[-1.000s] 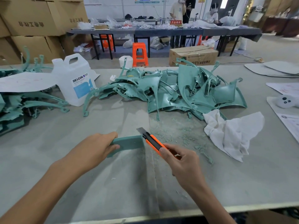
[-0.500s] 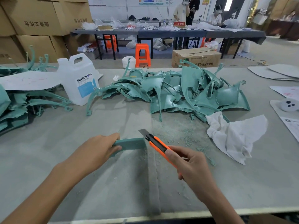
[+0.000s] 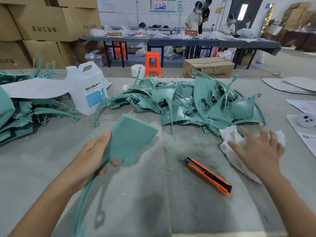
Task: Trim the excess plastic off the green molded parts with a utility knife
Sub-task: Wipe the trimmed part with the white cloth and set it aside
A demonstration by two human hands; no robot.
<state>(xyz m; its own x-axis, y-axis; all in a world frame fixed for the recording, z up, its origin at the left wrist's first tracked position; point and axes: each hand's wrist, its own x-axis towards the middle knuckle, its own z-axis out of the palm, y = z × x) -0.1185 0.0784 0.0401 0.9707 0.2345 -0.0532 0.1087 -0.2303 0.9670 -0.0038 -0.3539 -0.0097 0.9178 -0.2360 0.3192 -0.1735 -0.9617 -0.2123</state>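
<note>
In the head view, the left hand (image 3: 92,156) gripped a green molded part (image 3: 131,139), thumb on its near edge and fingers curled round the underside. Half a second earlier that part had been held low, edge-on to the camera. Now it was lifted clear of the grey surface (image 3: 153,211) and turned so that its broad flat face showed, with a long thin curved strip trailing down from it toward the near edge of the surface.

The right hand (image 3: 258,149) no longer held the utility knife (image 3: 207,176). In the earlier frames its fingers had been wrapped round the orange handle, with the blade at the part's end. Now the knife lay alone on the surface, slanted, between the two hands and apart from both. The right hand was empty, its fingers spread and blurred, over the crumpled white cloth (image 3: 230,139). Whether it touched the cloth could not be told.

Green shavings (image 3: 196,146) were scattered on the surface between the knife and the heap of green parts (image 3: 196,103), which lay where it had before. The white jug (image 3: 87,89) stood left of that heap, as earlier. Beside the jug, a second pile of green pieces (image 3: 20,113) lay under a paper sheet (image 3: 34,88).
</note>
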